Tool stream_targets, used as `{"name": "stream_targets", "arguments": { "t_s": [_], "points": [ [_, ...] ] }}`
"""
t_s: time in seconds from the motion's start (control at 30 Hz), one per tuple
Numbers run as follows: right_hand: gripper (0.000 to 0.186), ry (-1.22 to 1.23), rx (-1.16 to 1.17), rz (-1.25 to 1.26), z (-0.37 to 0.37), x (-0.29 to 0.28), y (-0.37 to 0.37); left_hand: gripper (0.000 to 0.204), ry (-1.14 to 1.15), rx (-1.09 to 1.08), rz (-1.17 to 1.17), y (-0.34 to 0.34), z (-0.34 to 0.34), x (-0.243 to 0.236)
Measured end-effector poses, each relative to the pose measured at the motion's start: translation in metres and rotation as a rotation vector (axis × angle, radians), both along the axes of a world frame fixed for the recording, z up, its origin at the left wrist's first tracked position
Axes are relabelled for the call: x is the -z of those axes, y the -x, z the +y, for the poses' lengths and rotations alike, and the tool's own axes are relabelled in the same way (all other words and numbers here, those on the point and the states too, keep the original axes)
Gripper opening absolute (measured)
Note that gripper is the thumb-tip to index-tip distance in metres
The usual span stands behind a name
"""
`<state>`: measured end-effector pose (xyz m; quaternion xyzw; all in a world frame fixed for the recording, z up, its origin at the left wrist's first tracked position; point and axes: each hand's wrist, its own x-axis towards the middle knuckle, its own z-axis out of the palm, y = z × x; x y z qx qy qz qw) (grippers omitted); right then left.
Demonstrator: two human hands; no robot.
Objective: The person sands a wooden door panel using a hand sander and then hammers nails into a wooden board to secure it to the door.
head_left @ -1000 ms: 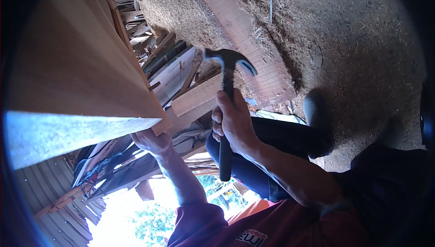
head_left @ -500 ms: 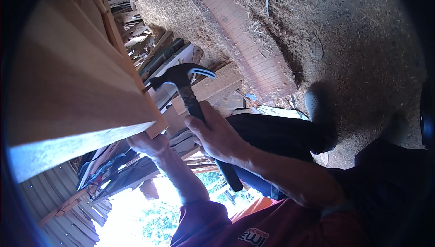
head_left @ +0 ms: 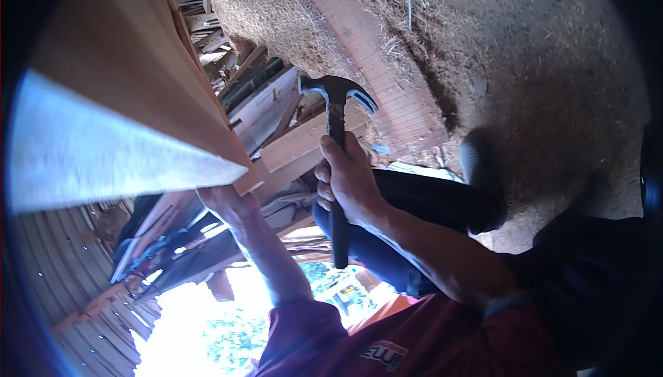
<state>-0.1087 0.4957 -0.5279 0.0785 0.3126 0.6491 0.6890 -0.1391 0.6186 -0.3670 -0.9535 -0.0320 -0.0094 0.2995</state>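
My right hand is wrapped round the dark handle of a claw hammer. The hammer stands nearly upright in the picture, its striking face toward a large wooden panel piece and apart from it. This piece has a broad brown face, a pale brightly lit side and a narrow strip along its edge. A small dark bit juts from that edge; I cannot make out what it is. My left hand grips the piece at its near corner, its fingers partly hidden behind the wood.
Scrap wood and boards lie piled beyond the panel piece. A long reddish plank rests on the sawdust-covered floor. Corrugated sheeting is at the lower left, beside a bright opening. My dark-trousered leg is beside the right hand.
The hammer has moved right, away from the panel piece's edge, and turned more upright. The panel piece has tilted, showing more of its pale side. My left hand stays at its corner.
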Motion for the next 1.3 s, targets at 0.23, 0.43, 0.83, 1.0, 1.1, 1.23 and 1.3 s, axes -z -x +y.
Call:
{"name": "stream_targets", "arguments": {
  "t_s": [0.23,0.43,0.83,1.0,1.1,1.23,1.3],
  "points": [
    [0.016,-0.212,0.098,-0.342,-0.001,-0.007,0.02,0.065,0.529,-0.206,-0.42,-0.004,-0.002,0.012],
    [0.017,-0.024,0.092,-0.39,0.008,0.011,0.02,0.06,0.287,-0.292,-0.249,-0.006,-0.01,0.013],
    [0.016,-0.057,0.118,-0.538,0.006,0.001,0.009,0.053,0.303,-0.182,-0.236,0.006,0.009,0.014],
    [0.017,-0.022,0.02,-0.15,-0.007,-0.004,-0.007,0.042,0.189,-0.218,-0.243,0.002,-0.005,0.007],
    [0.016,0.083,0.183,-0.931,0.005,-0.008,0.011,0.04,0.001,0.028,-0.137,-0.002,-0.001,0.011],
    [0.016,-0.038,0.098,-0.368,0.004,-0.003,0.009,0.045,-0.259,0.089,-0.09,-0.004,-0.011,0.015],
    [0.017,0.023,0.073,-0.146,-0.004,0.003,-0.009,0.046,-0.23,-0.083,-0.267,0.005,-0.01,0.019]
  ]
}}
